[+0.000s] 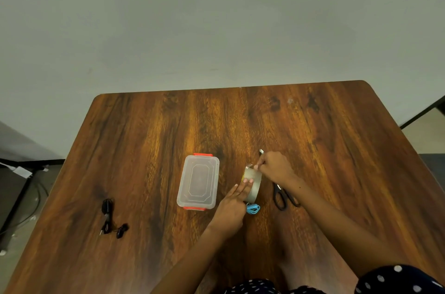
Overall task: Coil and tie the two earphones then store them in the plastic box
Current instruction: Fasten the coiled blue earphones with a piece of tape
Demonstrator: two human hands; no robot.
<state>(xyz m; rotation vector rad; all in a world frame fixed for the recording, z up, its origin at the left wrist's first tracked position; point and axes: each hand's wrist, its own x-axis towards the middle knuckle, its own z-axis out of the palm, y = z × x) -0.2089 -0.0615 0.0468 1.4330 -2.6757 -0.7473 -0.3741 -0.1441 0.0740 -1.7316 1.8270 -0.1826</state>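
Two hands: both work at the grey roll of adhesive tape, which I take as my landmark.
Left hand: I see its straight fingers pressed flat on the roll's near-left side, curled round nothing.
Right hand: its fingertips pinch something thin at the roll's far edge; a small metal tip sticks out beyond the knuckles, and I cannot tell what it belongs to.
Blue coiled earphone: on the wooden table just near of the roll, beside my left hand.
Black-handled scissors: right of the roll, partly under the right forearm.
Clear plastic box with red clips: lid on, just left of the roll.
Black earphone: bundled, far left of the roll, well beyond the box.
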